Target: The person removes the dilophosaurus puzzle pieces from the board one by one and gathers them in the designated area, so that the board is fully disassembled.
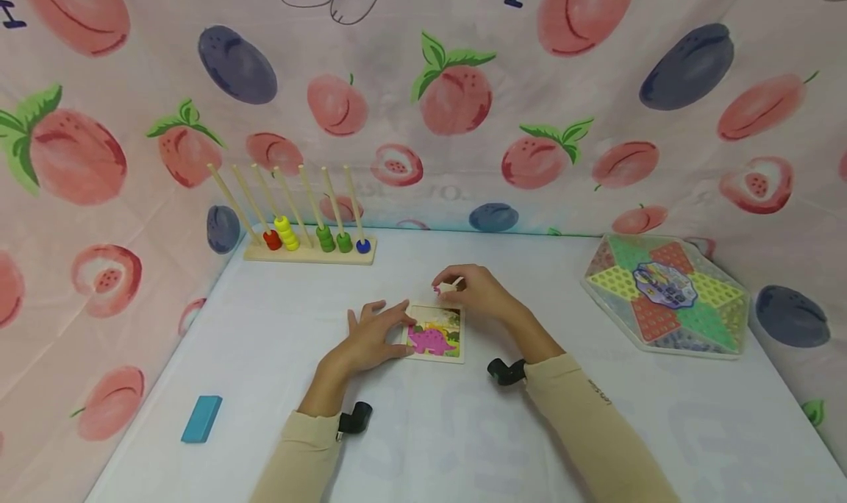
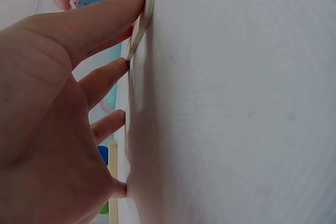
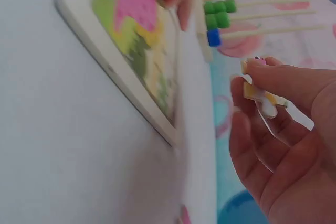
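Observation:
A small square wooden jigsaw puzzle [image 1: 433, 345] with a pink dinosaur picture lies flat on the white table. At its left side, my left hand [image 1: 370, 337] spreads its fingers, with thumb and index finger touching the frame. The left wrist view shows the thumb along the puzzle's edge and other fingertips on the table. Just above the puzzle's far edge, my right hand [image 1: 479, 293] pinches a puzzle piece [image 3: 257, 92] between thumb and fingers. Pink and yellow show on the piece; the fingers partly cover it.
A wooden bead counter [image 1: 307, 253] with coloured beads on upright pegs stands at the back left. A blue block [image 1: 201, 418] lies at the front left. On the right is a hexagonal patterned box [image 1: 668, 297]. A fruit-print cloth [image 1: 423, 157] hangs behind the table.

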`<move>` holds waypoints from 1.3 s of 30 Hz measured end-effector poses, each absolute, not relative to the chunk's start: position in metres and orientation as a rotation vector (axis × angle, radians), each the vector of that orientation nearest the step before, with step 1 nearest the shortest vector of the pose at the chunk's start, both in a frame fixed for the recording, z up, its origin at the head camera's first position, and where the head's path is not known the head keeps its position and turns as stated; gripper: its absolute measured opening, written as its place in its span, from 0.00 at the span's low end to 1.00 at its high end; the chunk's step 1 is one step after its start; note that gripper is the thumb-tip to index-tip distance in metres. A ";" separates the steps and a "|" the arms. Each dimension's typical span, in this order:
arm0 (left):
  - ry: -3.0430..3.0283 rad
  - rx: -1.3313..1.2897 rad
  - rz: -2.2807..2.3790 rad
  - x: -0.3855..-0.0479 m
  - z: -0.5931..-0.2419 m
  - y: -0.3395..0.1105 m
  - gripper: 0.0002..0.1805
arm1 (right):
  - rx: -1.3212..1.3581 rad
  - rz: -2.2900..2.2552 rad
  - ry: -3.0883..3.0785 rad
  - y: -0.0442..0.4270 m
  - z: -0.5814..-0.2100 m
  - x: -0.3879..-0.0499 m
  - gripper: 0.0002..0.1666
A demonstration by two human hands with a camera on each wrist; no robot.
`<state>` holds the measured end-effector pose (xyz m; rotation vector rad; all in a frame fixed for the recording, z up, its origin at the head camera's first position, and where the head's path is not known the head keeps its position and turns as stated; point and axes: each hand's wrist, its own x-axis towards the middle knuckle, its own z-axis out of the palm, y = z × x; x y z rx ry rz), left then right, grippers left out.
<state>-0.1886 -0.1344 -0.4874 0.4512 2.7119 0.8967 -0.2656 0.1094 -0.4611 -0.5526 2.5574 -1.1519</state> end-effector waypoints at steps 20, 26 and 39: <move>2.701 0.459 0.925 -0.189 -0.490 -0.134 0.24 | -0.270 -1.356 2.676 0.189 -0.448 -0.267 0.16; 2.702 0.461 0.922 -0.189 -0.488 -0.134 0.24 | -0.297 -1.316 2.650 0.211 -0.458 -0.269 0.16; 2.692 0.469 0.952 -0.188 -0.488 -0.135 0.24 | -0.086 -1.239 2.590 0.230 -0.478 -0.269 0.18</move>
